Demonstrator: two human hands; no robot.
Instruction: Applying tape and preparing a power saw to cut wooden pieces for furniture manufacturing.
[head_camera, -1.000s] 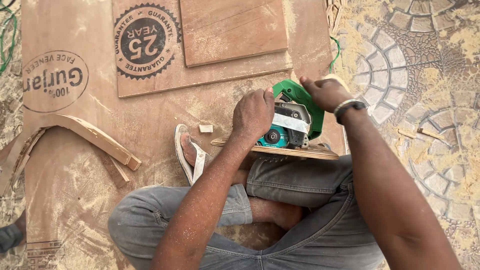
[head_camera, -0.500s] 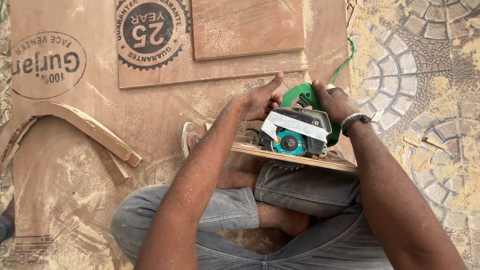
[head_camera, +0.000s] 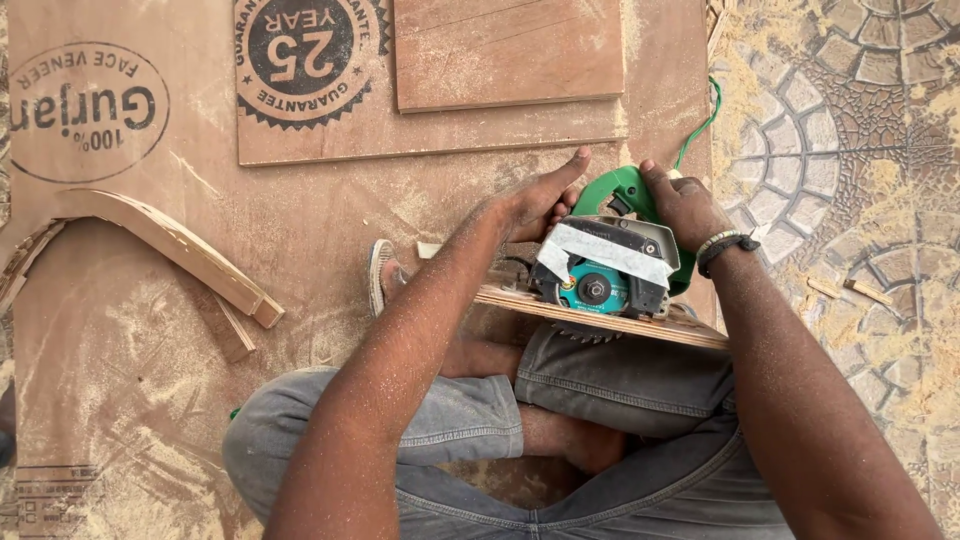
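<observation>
round-stamped plywood floor (head_camera: 330, 200); right hand (head_camera: 685, 205) fingers clenched on green saw (head_camera: 610, 260), left hand (head_camera: 535, 200) fingers released.

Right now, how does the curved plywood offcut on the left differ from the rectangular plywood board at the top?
The curved plywood offcut bends like an arch and is narrow; the rectangular plywood board is straight-edged and broad. The offcut shows its layered cut end and has small scraps beside it; the board lies flat on a larger stamped panel. Both are reddish-brown, dusted with sawdust, and away from both hands, which are on the green circular saw.
</observation>
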